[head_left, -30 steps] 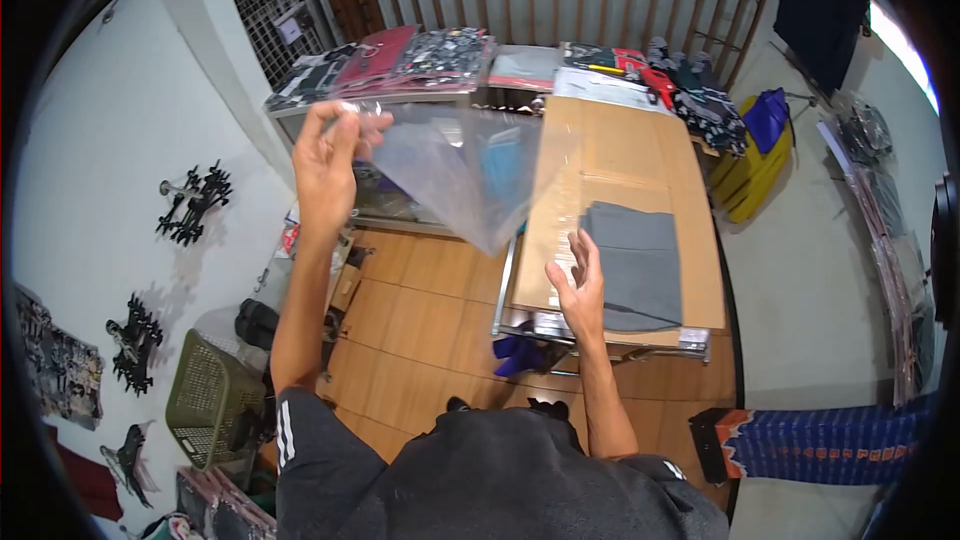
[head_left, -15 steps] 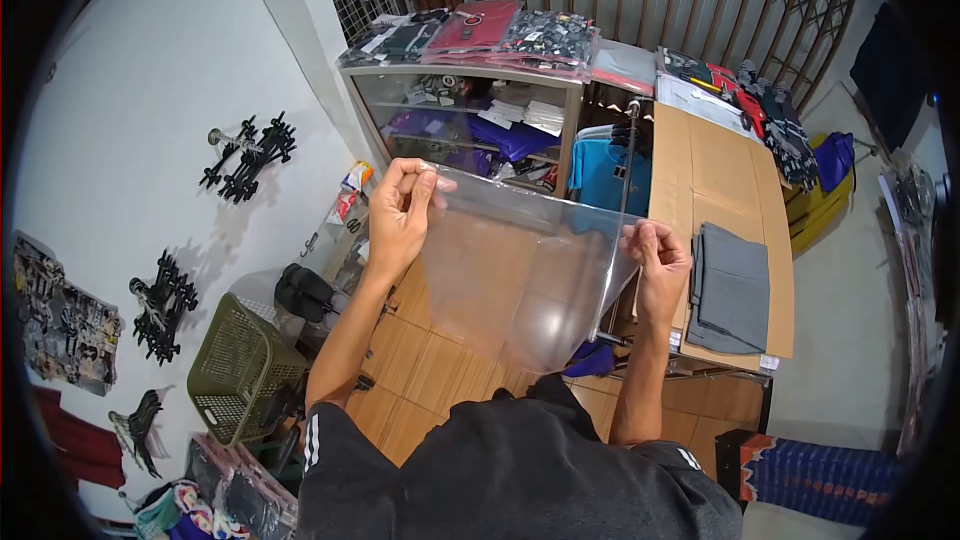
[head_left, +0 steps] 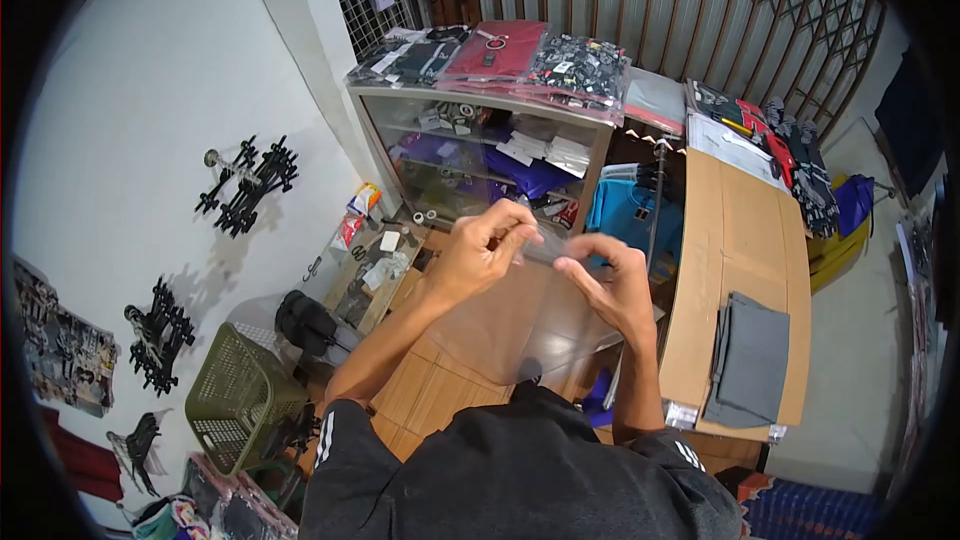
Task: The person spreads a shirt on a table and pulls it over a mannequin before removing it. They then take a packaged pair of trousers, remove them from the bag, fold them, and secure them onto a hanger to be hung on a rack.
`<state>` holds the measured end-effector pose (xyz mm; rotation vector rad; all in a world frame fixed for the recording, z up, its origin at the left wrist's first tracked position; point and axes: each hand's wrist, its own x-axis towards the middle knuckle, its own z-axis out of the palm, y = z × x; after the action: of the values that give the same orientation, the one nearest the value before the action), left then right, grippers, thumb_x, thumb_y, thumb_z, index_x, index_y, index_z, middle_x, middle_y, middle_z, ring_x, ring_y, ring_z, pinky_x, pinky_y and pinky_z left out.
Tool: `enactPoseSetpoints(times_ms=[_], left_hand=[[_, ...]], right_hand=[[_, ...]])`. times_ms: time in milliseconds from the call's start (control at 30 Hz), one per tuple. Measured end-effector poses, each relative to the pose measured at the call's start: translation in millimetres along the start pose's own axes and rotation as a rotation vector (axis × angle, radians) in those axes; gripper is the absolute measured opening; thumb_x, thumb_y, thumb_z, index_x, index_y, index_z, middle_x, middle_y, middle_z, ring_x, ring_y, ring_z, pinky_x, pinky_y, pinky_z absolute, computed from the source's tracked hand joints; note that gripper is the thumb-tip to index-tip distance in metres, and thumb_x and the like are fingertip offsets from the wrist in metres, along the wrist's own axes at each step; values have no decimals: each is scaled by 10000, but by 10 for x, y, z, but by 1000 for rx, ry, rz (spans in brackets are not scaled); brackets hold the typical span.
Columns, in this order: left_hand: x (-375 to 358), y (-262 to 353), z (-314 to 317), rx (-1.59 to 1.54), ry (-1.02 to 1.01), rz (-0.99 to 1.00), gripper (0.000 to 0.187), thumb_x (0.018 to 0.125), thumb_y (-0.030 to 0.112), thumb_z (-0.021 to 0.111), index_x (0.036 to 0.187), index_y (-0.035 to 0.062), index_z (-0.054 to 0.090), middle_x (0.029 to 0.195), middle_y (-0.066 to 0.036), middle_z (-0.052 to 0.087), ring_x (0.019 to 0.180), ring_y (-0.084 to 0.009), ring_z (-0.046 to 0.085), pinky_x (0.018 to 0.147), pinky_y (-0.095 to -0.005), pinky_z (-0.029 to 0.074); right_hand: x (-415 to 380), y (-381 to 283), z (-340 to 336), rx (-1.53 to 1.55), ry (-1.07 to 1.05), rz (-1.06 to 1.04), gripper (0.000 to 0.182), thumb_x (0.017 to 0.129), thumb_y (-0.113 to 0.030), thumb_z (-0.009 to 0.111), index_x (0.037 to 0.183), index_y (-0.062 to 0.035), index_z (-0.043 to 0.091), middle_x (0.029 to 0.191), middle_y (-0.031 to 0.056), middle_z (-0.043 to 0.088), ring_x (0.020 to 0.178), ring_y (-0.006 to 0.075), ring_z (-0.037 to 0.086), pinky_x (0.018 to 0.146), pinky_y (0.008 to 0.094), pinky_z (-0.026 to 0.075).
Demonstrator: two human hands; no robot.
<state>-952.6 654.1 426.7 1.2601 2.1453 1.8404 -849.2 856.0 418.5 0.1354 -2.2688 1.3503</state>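
Note:
A clear plastic bag (head_left: 480, 325) hangs in front of my chest, its see-through sheet showing the floor behind. My left hand (head_left: 485, 250) pinches its top edge between thumb and fingers. Close by on the right, my right hand (head_left: 612, 285) has its thumb and curled fingers at the bag's other upper part; the fingertips are slightly blurred. Between the two hands the film is bunched and slack.
A glass cabinet (head_left: 400, 155) with packed garments on top stands ahead. To the right, folded grey cloth (head_left: 750, 360) lies on a cardboard-covered table (head_left: 705, 240). A green basket (head_left: 225, 395) stands at left, below black hangers (head_left: 250, 185) on the wall.
My hands have come closer together, the left moving right and down, the right moving left. The bag's top edge, stretched taut before, is now slack and bunched.

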Motion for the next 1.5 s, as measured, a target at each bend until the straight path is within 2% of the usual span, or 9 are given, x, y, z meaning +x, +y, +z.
enactPoseSetpoints(times_ms=[133,200,300,533,733,900,1067,1300,1500], left_hand=[[470,-239,-209,48,-162,-109,372,890,216,773,1169,48,594,980,-91,733,820,-114,674,713,-291,551],[608,-455,-418,151,-271,-208,613,783,337,865,1255,65,584,1064,-102,725,893,-144,678,831,-333,541],[614,-1008,-596,472,-386,-290,458,852,300,805,1185,37,634,1037,-111,733,912,-161,680,849,-320,537],[686,-2162,-513,-50,-326,-601,227,958,106,665,1119,-48,706,1013,-135,750,964,-175,704,871,-324,554],[1463,-2342,-51,254,-520,-329,541,856,253,800,1295,-4,618,1215,-159,694,1128,-232,660,1003,-366,499],[2487,-1832,709,27,-453,-19,723,784,300,860,1380,34,549,1315,-140,644,1172,-245,639,1026,-383,487],[3428,-1749,1189,-178,-462,63,169,934,126,705,1026,-14,723,980,-86,743,928,-125,677,858,-287,531],[4722,-2213,1312,-299,-505,50,151,983,95,622,1000,-24,712,935,-59,732,888,-108,668,821,-260,540],[5672,-2639,1435,-375,-533,-3,184,998,150,626,1026,-11,709,934,-53,728,835,-97,651,784,-254,527]], right_hand=[[483,351,-157,138,81,96,122,853,-63,768,903,34,713,764,47,706,741,61,615,690,241,497],[678,588,-324,180,135,83,104,868,-52,751,913,32,711,801,34,708,789,72,635,743,242,510],[896,851,-633,192,194,134,80,889,-38,729,915,32,699,837,26,704,824,74,641,786,235,510],[1166,1361,-1185,172,385,209,77,916,-52,717,918,25,716,799,1,672,756,60,609,709,200,478],[1323,1504,-1296,89,353,258,87,898,-57,730,899,29,723,779,4,675,734,52,588,676,210,476],[1665,1487,-1285,-126,235,231,101,866,-52,743,905,40,723,779,93,726,760,116,684,706,270,545],[2006,1768,-1463,-274,216,255,166,841,-115,774,906,25,713,804,150,728,742,208,719,682,313,547],[1903,2327,-2209,-433,232,599,242,768,-120,831,921,11,696,778,132,715,707,176,696,656,309,531],[2044,2835,-2546,-36,729,457,98,867,-56,760,896,18,702,773,20,687,710,82,636,669,229,509]])
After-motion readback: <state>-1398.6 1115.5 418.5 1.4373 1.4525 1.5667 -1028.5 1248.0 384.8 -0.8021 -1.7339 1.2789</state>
